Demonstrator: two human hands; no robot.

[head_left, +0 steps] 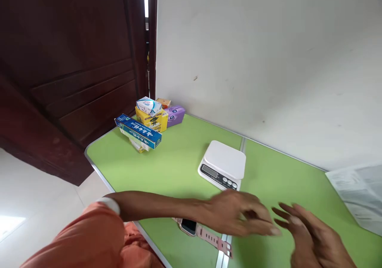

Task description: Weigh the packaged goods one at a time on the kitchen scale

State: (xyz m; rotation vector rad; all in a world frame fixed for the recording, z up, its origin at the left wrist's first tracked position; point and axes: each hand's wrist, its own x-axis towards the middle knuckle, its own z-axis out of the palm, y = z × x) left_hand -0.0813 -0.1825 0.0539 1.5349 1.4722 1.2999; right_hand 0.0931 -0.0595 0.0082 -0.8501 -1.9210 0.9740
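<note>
My left hand (243, 214) reaches across the table, palm down, just in front of a white digital kitchen scale (224, 159). Its fingers are a little blurred, partly bent with a gap between them, and nothing shows in them. Below the left wrist lies a smartwatch (188, 226) with a pink strap, partly covered by my forearm. My right hand (314, 236) is at the lower right, its fingers apart and pointing toward the left hand, with no object visible in it. The two hands are close but apart. Nothing lies on the scale's platform.
Several small boxes are piled at the table's far left corner, including a blue toothpaste box (139, 130), a yellow box (152, 119) and a purple box (175, 116). A clear plastic sheet (359, 194) lies at the right. A white wall (262, 61) borders the green table (176, 160).
</note>
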